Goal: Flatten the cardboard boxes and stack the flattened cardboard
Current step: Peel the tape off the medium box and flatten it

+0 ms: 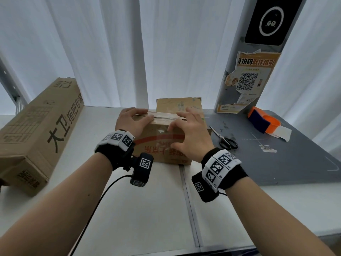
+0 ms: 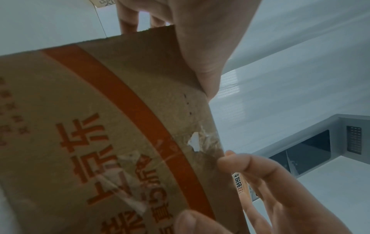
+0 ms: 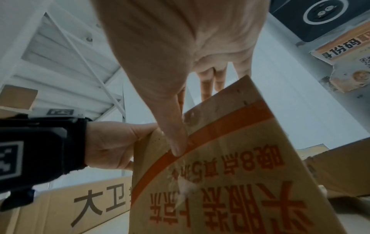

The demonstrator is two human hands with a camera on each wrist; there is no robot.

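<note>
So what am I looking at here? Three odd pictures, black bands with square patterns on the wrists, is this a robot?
No robot: a person with cameras on the head and both wrists. The head view looks down at the table; the other two look along each hand. The left hand and right hand both rest on the small box, fingers curled over its taped top edge. Nearby lie a long box, scissors and an orange tape roll.

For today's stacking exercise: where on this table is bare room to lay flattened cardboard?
Free: the white tabletop nearest the person, in front of the small box that both hands hold. Crowded: the long box on the left; scissors and tape dispenser on the right.
</note>
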